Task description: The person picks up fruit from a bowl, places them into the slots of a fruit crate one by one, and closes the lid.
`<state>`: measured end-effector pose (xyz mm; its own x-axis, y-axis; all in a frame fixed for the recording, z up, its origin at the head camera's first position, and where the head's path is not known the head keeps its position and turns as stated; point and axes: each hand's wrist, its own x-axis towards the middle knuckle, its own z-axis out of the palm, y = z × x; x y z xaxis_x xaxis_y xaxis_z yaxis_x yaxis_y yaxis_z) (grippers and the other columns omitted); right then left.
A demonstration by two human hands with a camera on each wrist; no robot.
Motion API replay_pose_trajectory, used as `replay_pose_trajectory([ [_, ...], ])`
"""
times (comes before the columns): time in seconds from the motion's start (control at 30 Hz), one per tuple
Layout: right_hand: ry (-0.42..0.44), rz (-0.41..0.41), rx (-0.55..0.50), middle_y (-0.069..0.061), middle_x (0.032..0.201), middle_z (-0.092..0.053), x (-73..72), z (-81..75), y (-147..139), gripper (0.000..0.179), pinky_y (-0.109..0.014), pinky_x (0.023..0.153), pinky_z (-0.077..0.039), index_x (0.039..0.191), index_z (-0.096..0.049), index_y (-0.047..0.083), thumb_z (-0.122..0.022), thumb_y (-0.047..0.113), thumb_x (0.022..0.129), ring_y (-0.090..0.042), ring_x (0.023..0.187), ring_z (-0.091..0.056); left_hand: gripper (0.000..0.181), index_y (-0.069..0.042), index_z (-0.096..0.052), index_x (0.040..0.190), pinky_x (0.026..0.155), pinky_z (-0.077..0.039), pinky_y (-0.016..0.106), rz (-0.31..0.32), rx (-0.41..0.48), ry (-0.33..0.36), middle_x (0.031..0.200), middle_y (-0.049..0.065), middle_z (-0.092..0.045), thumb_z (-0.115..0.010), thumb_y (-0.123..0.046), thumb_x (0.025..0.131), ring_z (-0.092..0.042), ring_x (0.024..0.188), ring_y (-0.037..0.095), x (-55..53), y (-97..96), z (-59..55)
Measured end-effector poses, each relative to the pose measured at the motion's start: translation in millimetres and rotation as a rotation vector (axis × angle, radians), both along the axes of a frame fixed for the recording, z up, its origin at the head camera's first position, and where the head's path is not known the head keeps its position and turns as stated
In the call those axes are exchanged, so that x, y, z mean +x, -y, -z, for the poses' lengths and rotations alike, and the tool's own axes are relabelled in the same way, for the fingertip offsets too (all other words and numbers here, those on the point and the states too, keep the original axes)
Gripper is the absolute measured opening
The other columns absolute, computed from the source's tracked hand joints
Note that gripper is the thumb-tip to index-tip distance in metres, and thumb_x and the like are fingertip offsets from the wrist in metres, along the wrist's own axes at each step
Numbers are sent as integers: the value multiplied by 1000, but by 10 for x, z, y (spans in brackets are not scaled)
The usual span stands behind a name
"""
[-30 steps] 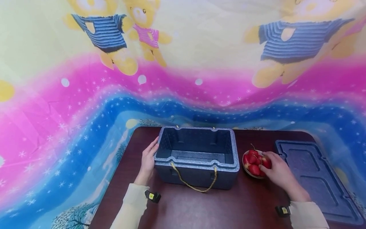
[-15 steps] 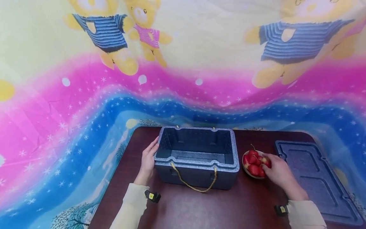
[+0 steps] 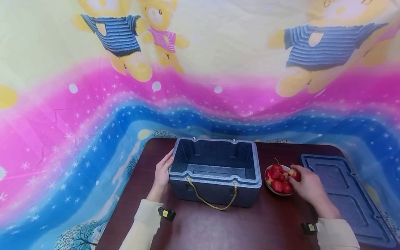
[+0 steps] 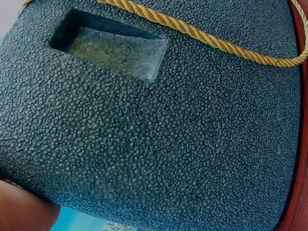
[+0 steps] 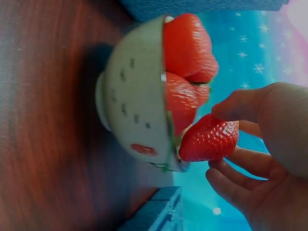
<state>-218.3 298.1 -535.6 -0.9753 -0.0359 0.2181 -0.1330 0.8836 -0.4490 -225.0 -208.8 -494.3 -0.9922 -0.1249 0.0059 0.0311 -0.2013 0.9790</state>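
Observation:
A dark foam box (image 3: 215, 192) stands on the table with its top uncovered and its inside bare. My left hand (image 3: 160, 177) rests against the box's left end, fingers extended along the wall. Only a bit of that hand shows in the left wrist view. To the right of the box is a small bowl (image 5: 137, 91), pale with printed marks, heaped with strawberries (image 3: 277, 185). With thumb and fingers, my right hand (image 3: 309, 185) pinches a strawberry (image 5: 211, 137) at the bowl's right rim. Its tip is close to the rim; whether it touches cannot be told.
A dark foam lid (image 3: 350, 194) lies flat at the table's right side. Gold rope handles (image 3: 207, 203) hang on the box, one loop down its front. Behind the dark wooden table (image 3: 218, 229) hangs a bear-printed cloth (image 3: 218, 69).
My right hand has shifted slightly right with the pinched strawberry, drawing it toward the bowl's rim. More of the other strawberries shows. The left hand and the box stay put.

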Motion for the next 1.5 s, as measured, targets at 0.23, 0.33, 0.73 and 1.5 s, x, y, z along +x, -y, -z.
replay_pose_trajectory([
  [0.23,-63,18,5,-33,104,-65,24,-257,-10,58,-51,61,-55,128,-58,-5,-84,13,80,-38,75,-61,45,-9,-49,151,97,-51,27,0,32,0,152,16,-48,-50,-17,107,-49,136,30,3,-8,-2],
  [0.33,-135,7,8,-32,99,-66,41,-379,9,56,-43,53,-51,125,-60,-5,-86,12,79,-30,66,-58,45,-8,-49,151,98,-51,27,-2,50,0,152,16,-48,-51,-17,106,-48,137,30,1,-12,1],
  [0.73,-211,-3,-5,-27,86,-68,57,-648,71,56,-29,46,-44,128,-60,1,-85,11,79,-21,55,-54,46,-8,-48,151,98,-50,27,1,45,-5,153,16,-47,-51,-19,106,-48,137,29,7,-9,3],
  [1.5,-268,-212,11,-26,125,-63,-128,-1272,359,61,-47,64,-58,131,-62,2,-88,7,76,-33,81,-66,45,-8,-49,150,105,-47,40,0,-7,-12,152,16,-48,-51,-19,106,-47,137,31,5,-8,-15],
])
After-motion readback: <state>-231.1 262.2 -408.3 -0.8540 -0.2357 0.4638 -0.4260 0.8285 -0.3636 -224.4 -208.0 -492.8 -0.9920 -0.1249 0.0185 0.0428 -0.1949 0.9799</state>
